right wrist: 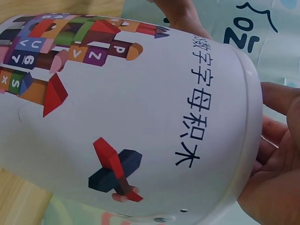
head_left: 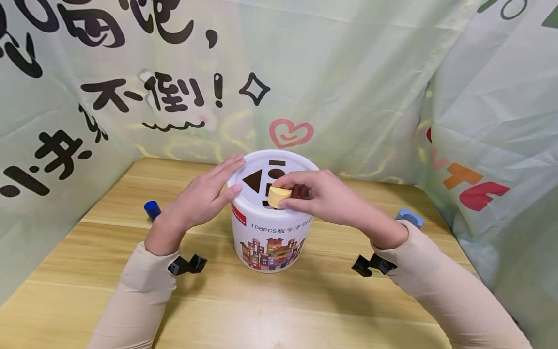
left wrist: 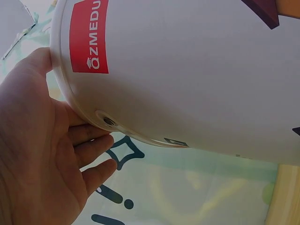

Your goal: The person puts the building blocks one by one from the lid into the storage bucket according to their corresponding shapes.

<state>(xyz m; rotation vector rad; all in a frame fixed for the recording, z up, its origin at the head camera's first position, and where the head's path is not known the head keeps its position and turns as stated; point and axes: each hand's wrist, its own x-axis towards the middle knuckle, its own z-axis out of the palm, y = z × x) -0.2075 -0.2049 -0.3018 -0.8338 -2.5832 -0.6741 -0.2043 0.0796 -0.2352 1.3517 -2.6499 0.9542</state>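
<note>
A white bucket (head_left: 272,232) with printed pictures of blocks stands upright on the table, its lid (head_left: 255,203) cut with a triangle, a round and several other holes. My right hand (head_left: 329,198) pinches a yellow half-round block (head_left: 280,196) between thumb and fingers, right over the lid's near holes. Along the bucket's left rim rests my left hand (head_left: 202,203), its fingers extended. In the left wrist view those fingers (left wrist: 91,147) lie against the rim beside a small rivet. The right wrist view shows the bucket's side and my right hand (right wrist: 279,154) by the rim; the block is hidden there.
A blue cylinder block (head_left: 152,210) is on the wooden table (head_left: 279,310), left of my left wrist. A light-blue block (head_left: 410,218) lies partly hidden behind my right forearm. Printed cloth (head_left: 357,97) hangs around the back and sides.
</note>
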